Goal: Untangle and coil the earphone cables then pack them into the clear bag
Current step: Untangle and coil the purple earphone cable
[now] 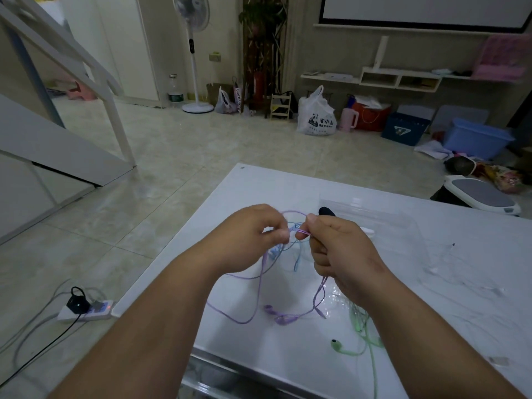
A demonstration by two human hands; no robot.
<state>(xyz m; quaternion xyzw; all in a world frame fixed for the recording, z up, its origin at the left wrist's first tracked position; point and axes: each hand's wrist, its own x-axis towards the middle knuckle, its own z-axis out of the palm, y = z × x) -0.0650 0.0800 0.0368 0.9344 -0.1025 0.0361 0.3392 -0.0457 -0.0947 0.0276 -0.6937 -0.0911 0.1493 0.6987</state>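
1. While both of my hands work at a knot above the desk (259, 185), the untangling is plainly unfinished: the purple cable (260, 286) and the blue cable (298, 260) cross each other between my fingertips.
2. My left hand (253, 231) has its fingers curled in, pinching strands at the left side of the knot.
3. My right hand (336, 249) pinches a few purple strands between thumb and forefinger. Its lower fingers curl round cable that hangs down to the desk.
4. Purple loops and earbuds lie loose on the near desk. The green earphones (359, 321) sprawl uncoiled at the near right.
5. The clear bag (383, 223) lies flat, just beyond my right hand. I cannot tell whether it holds anything.
6. I judge this an early stage: nothing is coiled. Separating, coiling and packing all remain.
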